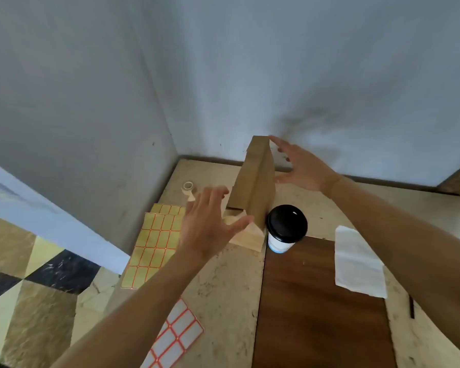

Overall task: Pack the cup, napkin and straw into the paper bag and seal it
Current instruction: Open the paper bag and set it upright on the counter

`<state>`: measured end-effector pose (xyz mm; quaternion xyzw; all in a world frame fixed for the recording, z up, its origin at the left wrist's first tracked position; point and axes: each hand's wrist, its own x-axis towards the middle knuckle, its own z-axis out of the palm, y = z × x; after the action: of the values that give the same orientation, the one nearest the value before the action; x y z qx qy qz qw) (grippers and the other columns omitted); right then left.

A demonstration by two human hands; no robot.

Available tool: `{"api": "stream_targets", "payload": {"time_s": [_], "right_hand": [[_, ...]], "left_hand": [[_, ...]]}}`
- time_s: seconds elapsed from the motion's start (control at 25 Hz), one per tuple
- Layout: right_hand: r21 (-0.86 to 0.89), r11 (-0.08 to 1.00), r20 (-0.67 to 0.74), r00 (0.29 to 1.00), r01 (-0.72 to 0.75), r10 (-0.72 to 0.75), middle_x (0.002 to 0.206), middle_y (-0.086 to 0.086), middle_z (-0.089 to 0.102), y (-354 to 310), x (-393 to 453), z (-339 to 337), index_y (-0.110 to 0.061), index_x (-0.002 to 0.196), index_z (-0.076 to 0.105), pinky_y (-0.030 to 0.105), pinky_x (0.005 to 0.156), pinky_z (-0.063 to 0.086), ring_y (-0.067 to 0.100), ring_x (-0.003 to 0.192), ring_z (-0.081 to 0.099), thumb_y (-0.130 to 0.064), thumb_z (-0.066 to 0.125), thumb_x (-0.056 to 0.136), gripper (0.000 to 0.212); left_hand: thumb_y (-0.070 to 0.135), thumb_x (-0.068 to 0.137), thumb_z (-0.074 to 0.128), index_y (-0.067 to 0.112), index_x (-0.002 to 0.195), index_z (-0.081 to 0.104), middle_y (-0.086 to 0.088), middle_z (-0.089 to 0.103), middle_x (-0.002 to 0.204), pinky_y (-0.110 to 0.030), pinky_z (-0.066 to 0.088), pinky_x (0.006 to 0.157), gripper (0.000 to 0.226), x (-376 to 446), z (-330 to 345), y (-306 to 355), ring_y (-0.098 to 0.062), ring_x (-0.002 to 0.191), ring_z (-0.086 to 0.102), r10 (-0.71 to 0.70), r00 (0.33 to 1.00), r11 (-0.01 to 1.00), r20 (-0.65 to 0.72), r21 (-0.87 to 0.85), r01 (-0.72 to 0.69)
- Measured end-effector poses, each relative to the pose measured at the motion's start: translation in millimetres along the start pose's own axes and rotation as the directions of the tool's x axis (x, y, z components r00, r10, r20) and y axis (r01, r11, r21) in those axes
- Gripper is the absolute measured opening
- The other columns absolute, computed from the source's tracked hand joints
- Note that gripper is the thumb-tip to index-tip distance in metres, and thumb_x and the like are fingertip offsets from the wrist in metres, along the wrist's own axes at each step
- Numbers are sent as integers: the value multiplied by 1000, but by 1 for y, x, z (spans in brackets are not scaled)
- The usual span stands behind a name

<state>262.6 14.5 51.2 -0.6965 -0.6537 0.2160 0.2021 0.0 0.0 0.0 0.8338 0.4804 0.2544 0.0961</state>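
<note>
A brown paper bag (255,181) stands upright near the back of the table, flat and folded, with its base flap lying toward me. My left hand (210,224) is spread open just left of the bag's base, holding nothing. My right hand (303,166) is open to the right of the bag's upper part, its fingertips close to the top edge. A white paper cup with a black lid (286,228) stands right of the bag's base. A white napkin (359,262) lies flat further right. A thin dark straw (411,306) lies near the right edge.
Yellow label sheets (154,243) lie left of the bag and a white label sheet (175,335) lies nearer me. A roll of tape (188,186) sits at the back left. The table (223,288) stands in a wall corner; its left edge drops to a patterned floor.
</note>
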Motion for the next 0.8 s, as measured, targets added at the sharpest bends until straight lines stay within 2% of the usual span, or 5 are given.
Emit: {"api": "stream_targets", "payload": {"time_s": [0.2, 0.4, 0.56, 0.68, 0.8], "right_hand": [[-50, 997, 105, 993, 54, -49, 144, 1, 43, 2, 44, 5, -44, 143, 26, 30, 94, 35, 21, 125, 44, -17, 72, 80, 83], [120, 989, -39, 996, 87, -83, 128, -9, 56, 0, 52, 6, -31, 123, 57, 23, 90, 45, 16, 106, 57, -16, 68, 86, 41], [229, 967, -128, 988, 112, -84, 114, -18, 62, -18, 39, -3, -31, 114, 64, 8, 79, 43, 12, 97, 63, -18, 69, 85, 33], [208, 961, -215, 967, 184, -138, 109, -22, 62, -49, 18, -13, -35, 114, 63, 12, 83, 47, 8, 91, 65, -27, 68, 84, 31], [83, 966, -290, 933, 246, -212, 109, -11, 65, -85, -15, -23, -35, 116, 62, 29, 89, 50, 8, 88, 64, -34, 65, 85, 31]], "left_hand": [[71, 77, 54, 43, 95, 37, 27, 46, 83, -25, 36, 78, 37, 8, 15, -5, 1, 73, 46, 47, 997, 999, -61, -5, -47], [55, 78, 61, 37, 95, 46, 27, 52, 82, -26, 40, 76, 28, 9, 6, -4, 3, 72, 51, 48, 997, 994, -61, -100, -54], [52, 79, 57, 31, 95, 54, 23, 54, 79, -25, 41, 75, 27, 5, -28, -9, 4, 67, 49, 83, 992, 991, -93, -94, -92], [46, 80, 59, 25, 95, 58, 17, 56, 79, -21, 32, 72, 26, -2, -73, -13, 5, 67, 43, 140, 968, 984, -210, -76, -159], [39, 81, 61, 16, 93, 60, 14, 56, 77, -13, 31, 76, 26, -15, -124, -13, 10, 70, 46, 208, 932, 966, -296, -85, -242]]}}
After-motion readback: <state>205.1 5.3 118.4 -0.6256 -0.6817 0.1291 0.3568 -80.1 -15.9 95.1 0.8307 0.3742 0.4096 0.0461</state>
